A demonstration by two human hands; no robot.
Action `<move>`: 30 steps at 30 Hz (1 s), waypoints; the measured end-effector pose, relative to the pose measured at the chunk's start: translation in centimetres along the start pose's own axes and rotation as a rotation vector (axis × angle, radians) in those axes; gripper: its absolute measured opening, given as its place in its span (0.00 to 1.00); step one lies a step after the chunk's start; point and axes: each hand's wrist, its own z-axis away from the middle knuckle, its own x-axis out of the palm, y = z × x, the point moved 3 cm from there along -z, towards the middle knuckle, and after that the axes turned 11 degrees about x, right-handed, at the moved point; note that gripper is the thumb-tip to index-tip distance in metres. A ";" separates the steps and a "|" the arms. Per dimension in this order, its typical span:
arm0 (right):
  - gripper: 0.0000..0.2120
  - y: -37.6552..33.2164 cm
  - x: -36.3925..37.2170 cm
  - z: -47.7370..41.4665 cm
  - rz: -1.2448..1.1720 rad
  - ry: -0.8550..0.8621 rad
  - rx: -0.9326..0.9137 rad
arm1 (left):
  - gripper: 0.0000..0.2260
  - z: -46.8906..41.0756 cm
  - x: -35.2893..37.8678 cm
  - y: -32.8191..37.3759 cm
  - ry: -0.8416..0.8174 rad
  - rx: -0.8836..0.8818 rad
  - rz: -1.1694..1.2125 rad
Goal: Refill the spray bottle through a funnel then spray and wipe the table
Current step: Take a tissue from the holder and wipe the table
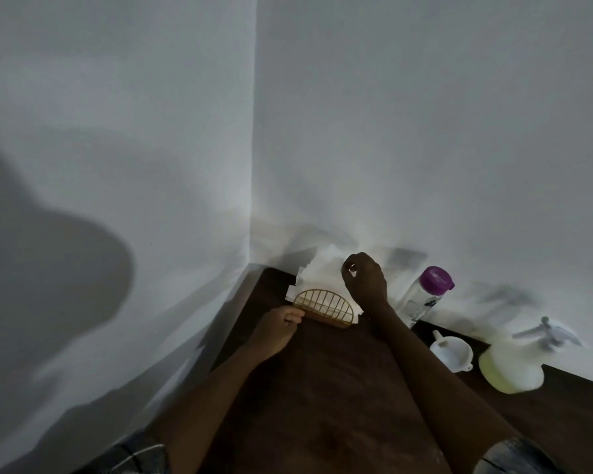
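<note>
Where the two white walls [425, 131] meet, a dark wooden table [322, 388] is pushed into the corner, and the person leans over it with both forearms stretched out. Far to the right by the wall stands the spray bottle [509, 367], blurred, its rounded body holding pale yellow liquid and its trigger head pointing right. Further back along that wall a clear bottle [421, 299] with a purple cap stands tilted in this wide view. In the corner sits a gold wire napkin holder [322, 307] stuffed with white paper napkins [322, 271]. The white funnel [451, 352] lies on the table between the two bottles, just beside the spray bottle. The left hand [281, 328] grips the holder's left end with curled fingers. The right hand [365, 280] is raised above the napkins, fingertips pinched together on a napkin's top edge.
</note>
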 end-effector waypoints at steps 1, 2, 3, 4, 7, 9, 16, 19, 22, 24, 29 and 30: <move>0.03 -0.1 -0.3 0.1 -0.020 0.015 0.011 | 0.14 0.1 0.1 0.2 0.002 -0.002 0.007; 0.03 -0.2 -0.5 0.2 -0.046 0.032 0.023 | 0.14 0.1 0.2 0.3 0.004 -0.005 0.022; 0.04 -0.3 -1.0 0.3 -0.084 0.048 0.030 | 0.14 0.2 0.3 0.4 0.005 -0.007 0.040; 0.04 -0.5 -1.4 0.4 -0.133 0.059 0.036 | 0.14 0.3 0.5 0.6 0.007 -0.007 0.062; 0.02 -0.9 -3.1 0.6 -0.318 0.045 0.154 | 0.14 0.6 0.7 1.9 0.029 0.004 0.172; 0.03 -0.8 -4.2 0.9 -0.485 0.015 0.259 | 0.14 0.7 0.8 3.2 0.050 0.035 0.253; 0.08 -1.0 -7.0 3.9 -0.937 -0.293 0.522 | 0.25 0.7 1.3 8.2 0.251 0.091 0.561; 0.09 -0.6 -6.5 5.0 -0.939 -0.372 0.550 | 0.34 0.8 1.9 9.3 0.176 0.183 0.461; 0.06 0.2 -5.6 6.0 -0.891 -0.449 0.581 | 0.28 1.1 2.5 9.3 0.151 0.227 0.218; 0.05 0.5 -4.8 6.5 -0.795 -0.509 0.562 | 0.21 1.5 2.6 8.6 0.216 0.217 0.110; 0.04 0.1 -3.7 7.2 -0.675 -0.628 0.535 | 0.14 2.5 1.8 6.2 0.249 0.058 0.184; 0.07 -0.2 -3.5 7.3 -0.690 -0.663 0.539 | 0.14 2.7 1.6 6.0 0.246 0.048 0.202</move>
